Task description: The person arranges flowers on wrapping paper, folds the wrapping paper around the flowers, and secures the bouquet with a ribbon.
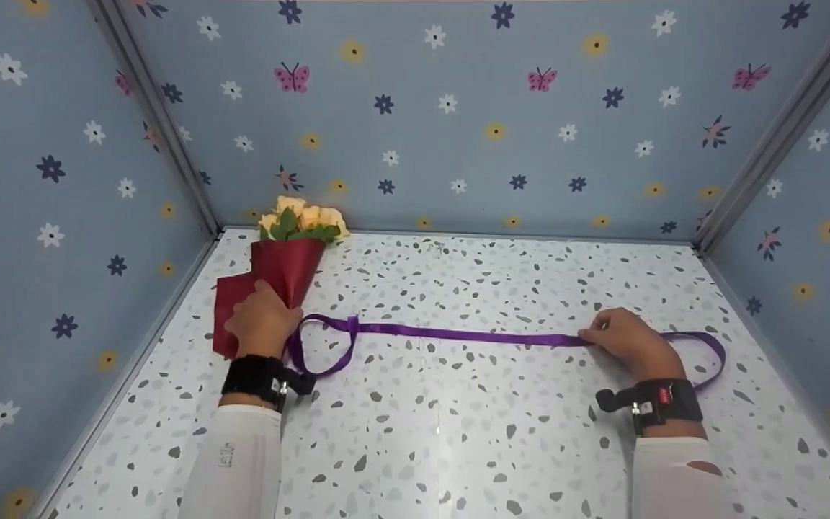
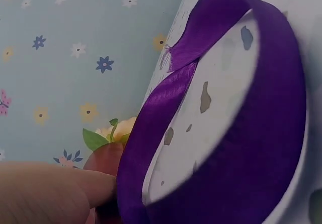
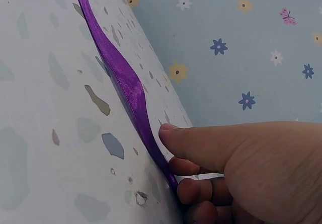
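A bouquet [image 1: 290,263] of pale yellow roses, wrapped in dark red paper, lies at the left of the table. My left hand [image 1: 262,321] grips the lower, narrow part of its wrapping. A long purple ribbon [image 1: 458,334] runs from the bouquet across the table, with a loop beside my left hand. In the left wrist view that ribbon loop [image 2: 282,108] fills the right side, and the thumb hides part of the wrapping. Over on the right, my right hand [image 1: 627,339] holds the ribbon with curled fingers. The ribbon [image 3: 126,78] reaches those fingertips in the right wrist view.
The white speckled table [image 1: 429,432] is bordered by flowered blue panels, one at the back [image 1: 458,144] and one on each side. The bouquet's blooms lie close to the back panel. The ribbon's far end [image 1: 717,353] curves past the right wrist.
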`<action>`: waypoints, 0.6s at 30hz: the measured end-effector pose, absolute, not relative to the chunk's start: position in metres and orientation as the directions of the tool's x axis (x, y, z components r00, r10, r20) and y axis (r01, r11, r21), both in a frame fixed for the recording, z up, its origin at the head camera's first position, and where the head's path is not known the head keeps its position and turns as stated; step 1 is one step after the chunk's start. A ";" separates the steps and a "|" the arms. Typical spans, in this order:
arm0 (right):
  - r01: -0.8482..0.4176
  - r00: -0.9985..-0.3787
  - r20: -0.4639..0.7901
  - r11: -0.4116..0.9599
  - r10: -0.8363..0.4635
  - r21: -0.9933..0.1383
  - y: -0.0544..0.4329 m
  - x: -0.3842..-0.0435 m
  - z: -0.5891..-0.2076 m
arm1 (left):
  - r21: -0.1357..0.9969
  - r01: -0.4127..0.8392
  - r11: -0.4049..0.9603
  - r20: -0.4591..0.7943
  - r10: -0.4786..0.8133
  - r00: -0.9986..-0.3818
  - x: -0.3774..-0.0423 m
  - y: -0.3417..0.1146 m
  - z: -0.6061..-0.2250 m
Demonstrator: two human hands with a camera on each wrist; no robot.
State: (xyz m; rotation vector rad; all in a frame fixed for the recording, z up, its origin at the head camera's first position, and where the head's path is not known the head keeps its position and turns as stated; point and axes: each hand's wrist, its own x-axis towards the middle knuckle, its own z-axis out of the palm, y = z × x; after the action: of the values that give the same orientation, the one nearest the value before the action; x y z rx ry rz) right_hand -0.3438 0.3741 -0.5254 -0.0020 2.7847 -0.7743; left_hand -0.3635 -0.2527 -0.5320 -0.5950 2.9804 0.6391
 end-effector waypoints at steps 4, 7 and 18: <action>0.063 -0.968 -0.240 0.858 -0.071 -0.511 0.374 -0.343 -0.527 | 0.368 -0.380 0.849 -0.125 -0.360 -0.925 -0.364 -0.253 -0.530; 0.055 -0.969 -0.234 0.857 -0.078 -0.513 0.374 -0.343 -0.527 | 0.351 -0.372 0.859 -0.132 -0.348 -0.928 -0.365 -0.254 -0.531; 0.024 -0.973 -0.209 0.866 -0.094 -0.500 0.367 -0.344 -0.518 | 0.399 -0.359 0.843 -0.109 -0.345 -0.932 -0.362 -0.266 -0.527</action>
State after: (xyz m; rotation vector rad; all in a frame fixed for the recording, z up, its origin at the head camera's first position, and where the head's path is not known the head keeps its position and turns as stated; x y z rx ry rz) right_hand -0.3441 0.3672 -0.5181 -0.0535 2.8128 -0.7583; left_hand -0.3620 -0.2655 -0.5272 -0.5703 2.9842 0.6567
